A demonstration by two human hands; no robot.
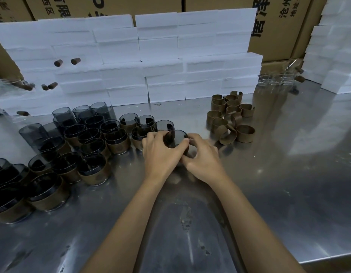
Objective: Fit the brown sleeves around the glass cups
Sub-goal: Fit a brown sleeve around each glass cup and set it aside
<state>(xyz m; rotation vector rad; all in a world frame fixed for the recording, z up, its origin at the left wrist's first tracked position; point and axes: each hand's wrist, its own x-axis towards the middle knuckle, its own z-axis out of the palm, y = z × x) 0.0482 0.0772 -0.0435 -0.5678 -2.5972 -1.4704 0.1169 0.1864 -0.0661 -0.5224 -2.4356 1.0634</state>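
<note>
Both hands, left hand (160, 152) and right hand (202, 158), grip dark glass cup (175, 137); many sleeved cups (95, 170) done, loose brown sleeves (229, 117) left

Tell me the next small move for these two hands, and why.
Probably press the sleeve snug around the dark glass cup, since both the left hand and right hand grip it on the steel table; then set it beside the finished cups.

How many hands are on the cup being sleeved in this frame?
2. The left hand grips the dark glass cup from its left side; the right hand pinches at its right side. The hands hide any sleeve on it.
</note>
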